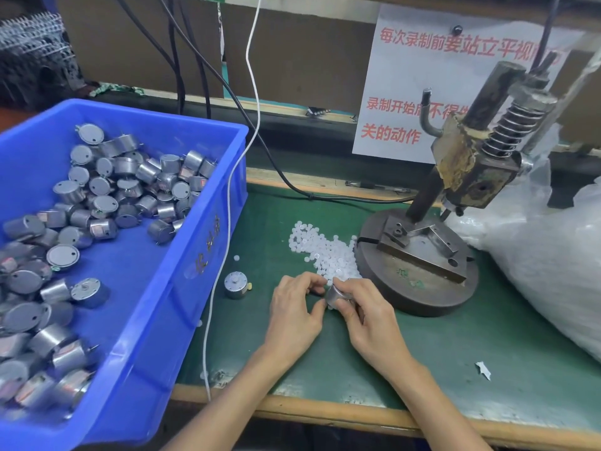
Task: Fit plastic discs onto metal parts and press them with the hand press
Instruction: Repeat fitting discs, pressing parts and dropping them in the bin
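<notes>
Fitting is under way: right hand [364,307] grips a metal part [336,294] just before the disc pile [325,252], left hand [296,307] pinched at its top, disc unseen. Next, seating it under the press [455,190].

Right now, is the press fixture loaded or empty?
Empty. The fixture on the hand press holds no part; the metal part sits between both hands' fingers.
</notes>
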`<action>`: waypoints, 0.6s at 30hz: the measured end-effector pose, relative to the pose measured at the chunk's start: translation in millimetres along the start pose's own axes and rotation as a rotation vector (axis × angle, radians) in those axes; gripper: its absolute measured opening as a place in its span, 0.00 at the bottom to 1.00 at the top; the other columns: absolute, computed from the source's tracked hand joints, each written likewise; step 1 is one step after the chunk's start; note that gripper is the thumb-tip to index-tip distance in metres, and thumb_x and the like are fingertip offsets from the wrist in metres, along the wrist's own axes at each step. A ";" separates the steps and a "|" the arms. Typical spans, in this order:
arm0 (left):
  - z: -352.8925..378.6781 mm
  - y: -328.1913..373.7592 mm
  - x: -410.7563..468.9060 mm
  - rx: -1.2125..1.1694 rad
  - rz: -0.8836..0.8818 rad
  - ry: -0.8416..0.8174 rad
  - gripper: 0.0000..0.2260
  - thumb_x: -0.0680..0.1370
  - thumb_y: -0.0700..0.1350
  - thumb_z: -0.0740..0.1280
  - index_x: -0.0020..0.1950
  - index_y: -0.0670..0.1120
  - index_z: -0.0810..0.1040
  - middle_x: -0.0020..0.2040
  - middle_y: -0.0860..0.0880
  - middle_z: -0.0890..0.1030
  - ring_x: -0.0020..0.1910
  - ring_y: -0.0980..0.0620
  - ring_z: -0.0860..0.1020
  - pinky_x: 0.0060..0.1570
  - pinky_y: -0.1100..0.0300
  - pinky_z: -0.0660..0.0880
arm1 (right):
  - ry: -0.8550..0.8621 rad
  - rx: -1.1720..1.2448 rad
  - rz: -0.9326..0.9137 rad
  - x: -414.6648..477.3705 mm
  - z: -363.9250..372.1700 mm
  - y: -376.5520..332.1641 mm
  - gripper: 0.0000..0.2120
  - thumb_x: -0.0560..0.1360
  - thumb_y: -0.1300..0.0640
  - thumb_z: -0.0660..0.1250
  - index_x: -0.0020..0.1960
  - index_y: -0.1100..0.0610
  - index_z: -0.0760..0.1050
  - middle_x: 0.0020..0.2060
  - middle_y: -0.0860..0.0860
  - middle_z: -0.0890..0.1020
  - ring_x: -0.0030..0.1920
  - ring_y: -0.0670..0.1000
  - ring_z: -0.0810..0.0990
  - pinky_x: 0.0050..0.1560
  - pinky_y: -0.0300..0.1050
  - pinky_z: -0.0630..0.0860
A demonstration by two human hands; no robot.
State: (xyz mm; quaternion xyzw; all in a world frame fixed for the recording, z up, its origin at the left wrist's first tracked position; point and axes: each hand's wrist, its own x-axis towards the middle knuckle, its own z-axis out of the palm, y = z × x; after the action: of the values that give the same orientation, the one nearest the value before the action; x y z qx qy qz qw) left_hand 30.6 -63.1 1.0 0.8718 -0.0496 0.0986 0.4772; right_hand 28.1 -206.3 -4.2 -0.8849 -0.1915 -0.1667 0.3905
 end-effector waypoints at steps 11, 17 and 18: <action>0.5 -2.1 -0.9 0.007 0.015 -0.013 0.12 0.72 0.35 0.68 0.51 0.48 0.77 0.44 0.57 0.80 0.49 0.56 0.72 0.55 0.57 0.69 | -0.039 -0.132 -0.124 -3.3 4.1 -4.1 0.15 0.73 0.68 0.64 0.58 0.61 0.73 0.48 0.62 0.77 0.45 0.49 0.74 0.43 0.39 0.73; -0.9 -0.6 -2.1 0.016 0.017 -0.027 0.11 0.72 0.35 0.68 0.51 0.47 0.78 0.44 0.55 0.80 0.49 0.54 0.72 0.55 0.56 0.69 | -0.039 -0.178 -0.128 -5.0 2.7 -9.2 0.13 0.72 0.67 0.63 0.57 0.64 0.76 0.50 0.61 0.77 0.42 0.55 0.81 0.35 0.46 0.78; -1.1 -0.5 -2.8 0.018 0.017 -0.029 0.11 0.72 0.35 0.67 0.51 0.47 0.78 0.44 0.55 0.80 0.49 0.54 0.72 0.55 0.56 0.69 | -0.044 -0.181 -0.127 -5.3 2.7 -9.8 0.13 0.72 0.67 0.63 0.56 0.65 0.77 0.50 0.62 0.77 0.42 0.56 0.82 0.34 0.47 0.79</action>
State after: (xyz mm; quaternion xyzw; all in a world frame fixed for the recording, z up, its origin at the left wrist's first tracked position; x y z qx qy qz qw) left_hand 27.8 -61.9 0.5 0.8769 -0.0630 0.0906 0.4679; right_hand 19.3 -199.3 -2.1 -0.9061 -0.2399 -0.1883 0.2933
